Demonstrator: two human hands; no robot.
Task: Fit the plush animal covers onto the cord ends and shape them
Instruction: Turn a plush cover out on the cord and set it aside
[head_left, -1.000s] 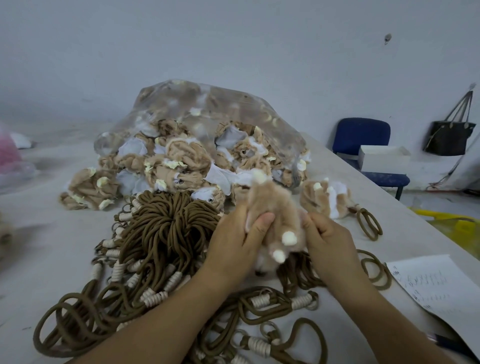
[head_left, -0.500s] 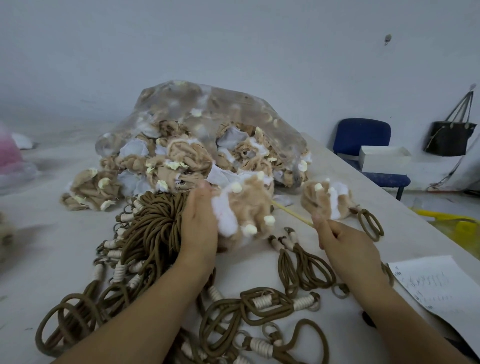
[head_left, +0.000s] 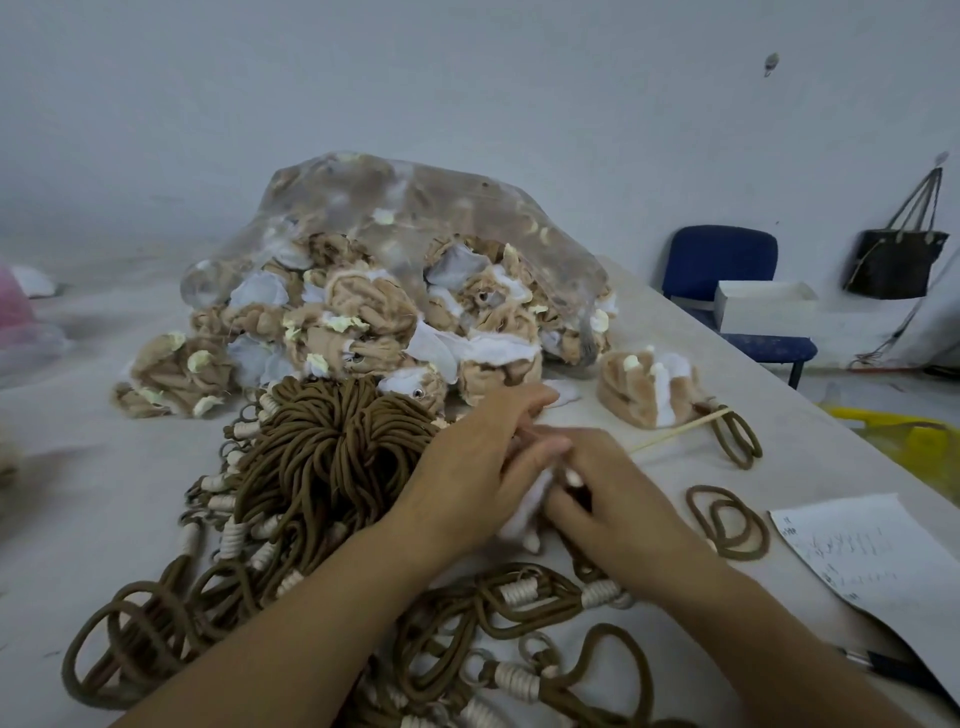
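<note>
Low over the table, my left hand (head_left: 478, 467) and my right hand (head_left: 618, 504) close together on a tan and white plush cover (head_left: 524, 512). Only its white fabric and a cream nub show between my fingers. To the left lies a heap of brown cords (head_left: 322, 452) with cream-wrapped ends. More cords (head_left: 509, 597) spread under my wrists. A fitted plush animal (head_left: 647, 387) with a cord loop (head_left: 732, 436) sits to the right. A thin wooden stick (head_left: 675, 431) lies beside it.
A clear bag (head_left: 395, 234) spilling several plush covers stands at the back. Loose cord loops (head_left: 727, 519), a written sheet of paper (head_left: 872, 561) and a pen (head_left: 893, 670) lie at the right. Past the table edge are a blue chair (head_left: 722, 260), a white box (head_left: 763, 306) and a hanging handbag (head_left: 898, 260).
My left hand has brought the plush cover down from in front of the bag. My right hand has let go of the stick, which now lies on the table, and has joined the left on the cover.
</note>
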